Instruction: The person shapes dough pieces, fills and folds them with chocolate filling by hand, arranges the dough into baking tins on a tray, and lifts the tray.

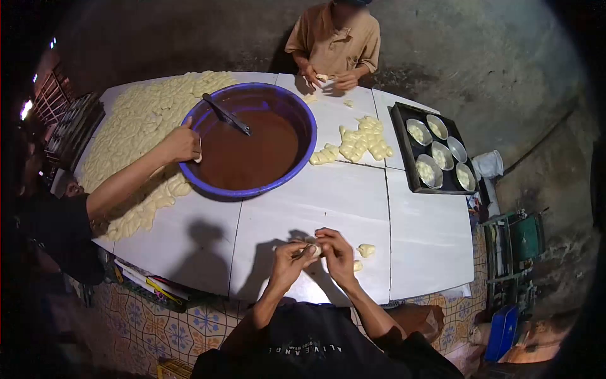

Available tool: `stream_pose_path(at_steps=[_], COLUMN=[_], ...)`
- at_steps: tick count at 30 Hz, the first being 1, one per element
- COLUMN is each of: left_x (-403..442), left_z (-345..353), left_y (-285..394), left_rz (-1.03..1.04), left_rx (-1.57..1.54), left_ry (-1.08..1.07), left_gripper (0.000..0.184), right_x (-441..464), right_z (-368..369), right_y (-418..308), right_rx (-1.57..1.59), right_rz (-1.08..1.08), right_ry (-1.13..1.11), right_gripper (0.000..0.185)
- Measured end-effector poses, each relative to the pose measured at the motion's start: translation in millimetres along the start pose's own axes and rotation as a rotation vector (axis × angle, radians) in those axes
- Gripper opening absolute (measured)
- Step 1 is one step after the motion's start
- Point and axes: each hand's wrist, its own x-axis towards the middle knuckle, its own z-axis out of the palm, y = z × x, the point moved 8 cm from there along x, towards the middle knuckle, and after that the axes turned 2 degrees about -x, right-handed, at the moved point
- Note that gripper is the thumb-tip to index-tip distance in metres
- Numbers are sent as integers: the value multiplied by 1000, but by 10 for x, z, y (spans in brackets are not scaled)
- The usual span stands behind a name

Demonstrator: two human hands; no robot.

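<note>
A small piece of pale dough [315, 250] is held between my two hands over the near side of the white table. My left hand [290, 263] pinches it with thumb and fingers. Curled over its other side is my right hand [337, 256], whose fingertips partly hide it. Just right of my right hand lie two loose dough pieces, a larger one [366, 250] and a smaller one [358, 266]. The white tabletop [309, 202] stretches beneath my hands, with their shadows on it.
A purple-blue basin [312, 142] of brown filling carries a dark spatula [226, 114]; a co-worker's hand [183, 144] is at its rim. Many dough pieces [145, 120] cover the left side. More dough [365, 139] lies mid-table. A black tray [435, 189] holds several tins. Another person [338, 47] works opposite.
</note>
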Motion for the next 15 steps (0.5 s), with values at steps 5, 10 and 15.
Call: stream_pose_path(at_steps=[5,10,15], left_x=[-65,-114,-120], left_z=[-27,-116,-389], left_y=[-98,-34,135], left_rz=[-8,303,411], left_rx=[30,344,421], left_ry=[158,38,143], left_gripper=[45,66,81], right_x=[-197,-179,-112], right_z=[67,171,353], right_y=[199,245,461], right_rx=[-177,-301,57], right_rz=[147,114,507], right_ry=[-81,-119,-614], right_gripper=[22,39,50])
